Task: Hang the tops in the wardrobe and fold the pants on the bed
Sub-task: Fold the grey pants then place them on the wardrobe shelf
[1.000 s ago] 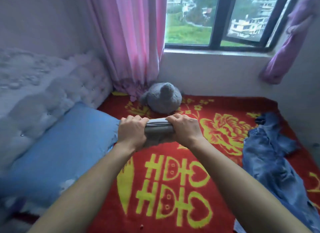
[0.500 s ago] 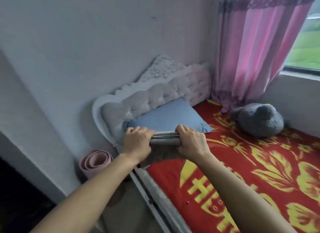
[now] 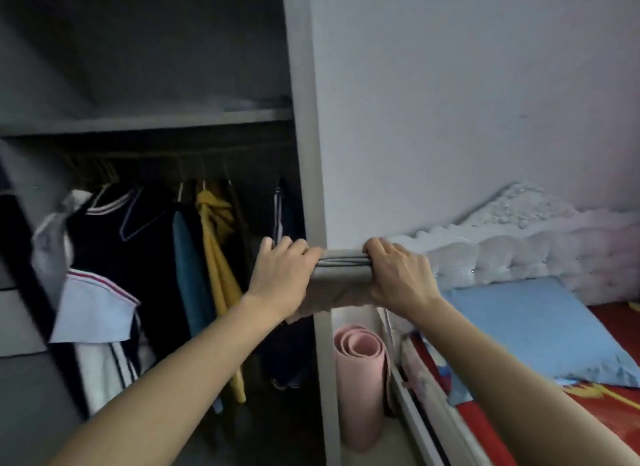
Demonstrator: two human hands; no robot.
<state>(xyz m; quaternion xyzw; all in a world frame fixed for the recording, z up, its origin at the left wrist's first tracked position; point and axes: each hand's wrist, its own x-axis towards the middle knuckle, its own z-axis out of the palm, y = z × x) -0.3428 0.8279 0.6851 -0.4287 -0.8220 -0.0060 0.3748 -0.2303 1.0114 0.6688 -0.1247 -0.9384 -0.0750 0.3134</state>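
Both hands grip a folded grey garment [image 3: 341,278] held up at frame centre, in front of the wardrobe's [image 3: 304,153] pale upright edge. Left hand [image 3: 282,275], at 9 o'clock of the bundle, has fingers curled over its top fold w/ thumb hidden underneath; right hand [image 3: 398,275], at 3 o'clock, clamps the other end the same way, knuckles up. The garment is clear of the bed and not on any rail or shelf; its loose lower layers sag between the wrists. Inside the open wardrobe, from 9 to 10 o'clock, tops hang on hangers under a shelf [image 3: 149,122]: a dark top w/ striped white collar [image 3: 114,257], a teal piece [image 3: 187,275] and a yellow top [image 3: 216,257] side by side. At 6 o'clock a rolled pink mat [image 3: 360,379] stands upright on the floor between wardrobe and bed frame [image 3: 426,431]. At 3 to 4 o'clock: white tufted headboard [image 3: 519,254], a blue pillow [image 3: 533,327] leaning against it, and a red bedcover [image 3: 613,318]. Yellow print on the cover at 5 o'clock is cut off by the frame edge, too partial to read.
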